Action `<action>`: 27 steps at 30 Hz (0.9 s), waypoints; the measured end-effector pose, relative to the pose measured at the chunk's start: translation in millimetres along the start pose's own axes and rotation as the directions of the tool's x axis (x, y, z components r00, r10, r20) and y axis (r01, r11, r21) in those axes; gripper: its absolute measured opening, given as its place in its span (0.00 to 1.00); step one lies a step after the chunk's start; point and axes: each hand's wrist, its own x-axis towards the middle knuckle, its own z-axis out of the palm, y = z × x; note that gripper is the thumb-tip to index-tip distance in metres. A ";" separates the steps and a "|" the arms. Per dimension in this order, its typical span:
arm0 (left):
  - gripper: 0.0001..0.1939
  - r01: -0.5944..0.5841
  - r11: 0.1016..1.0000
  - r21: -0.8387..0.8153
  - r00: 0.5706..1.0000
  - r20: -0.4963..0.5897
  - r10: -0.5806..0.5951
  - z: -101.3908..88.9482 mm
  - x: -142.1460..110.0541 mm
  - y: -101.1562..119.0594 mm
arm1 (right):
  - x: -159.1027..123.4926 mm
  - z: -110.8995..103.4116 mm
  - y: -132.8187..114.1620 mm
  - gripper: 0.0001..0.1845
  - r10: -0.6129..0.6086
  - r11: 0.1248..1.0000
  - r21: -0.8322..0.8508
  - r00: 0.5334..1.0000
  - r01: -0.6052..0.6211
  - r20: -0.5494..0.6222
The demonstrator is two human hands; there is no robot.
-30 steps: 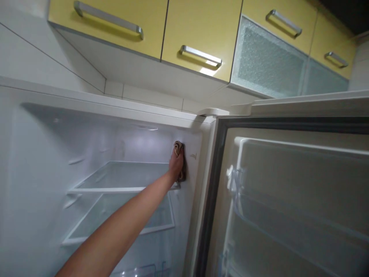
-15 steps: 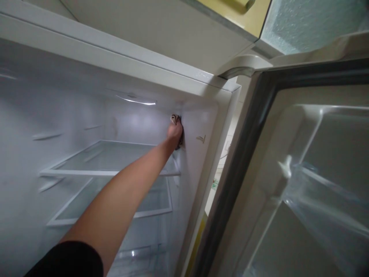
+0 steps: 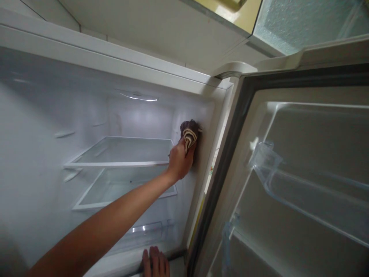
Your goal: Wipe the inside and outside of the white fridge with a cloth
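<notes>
My left hand (image 3: 181, 159) reaches deep into a refrigerator and is closed around a bunched dark cloth (image 3: 188, 126) with a beige-striped fold. The cloth is pressed against the right inner wall (image 3: 207, 115), near a small moulded ledge and above the upper glass shelf's front edge. At the bottom, my right hand (image 3: 155, 263) shows only its fingers. They lie stretched out side by side at the refrigerator's lower front edge, with nothing seen in them.
An upper glass shelf (image 3: 138, 164) and a lower glass shelf (image 3: 89, 207) span the compartment. A lamp (image 3: 138, 97) glows in the ceiling. The opened door (image 3: 288, 134), with a clear door bin (image 3: 311, 207), stands at the right. Yellow cabinetry (image 3: 230, 11) hangs above.
My left hand with the cloth has moved from the back right corner forward along the right wall. My right hand's fingers have come into view at the bottom. The view has shifted slightly.
</notes>
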 end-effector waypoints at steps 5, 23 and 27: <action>0.25 -0.105 0.994 0.021 0.984 0.146 0.101 -6.3 -78.9 -10.1 | 10.4 -22.8 2.5 0.36 -0.075 0.997 0.004 0.980 0.076 0.186; 0.21 0.538 0.842 -0.035 0.819 0.257 -0.512 7.2 -162.7 -52.9 | -4.7 -6.9 1.6 0.28 0.053 0.997 0.053 0.998 -0.055 0.037; 0.24 0.479 0.867 -0.137 0.868 0.218 -0.445 19.3 -138.3 -44.7 | -3.1 -5.1 -0.4 0.25 0.041 0.999 0.018 0.999 -0.042 0.033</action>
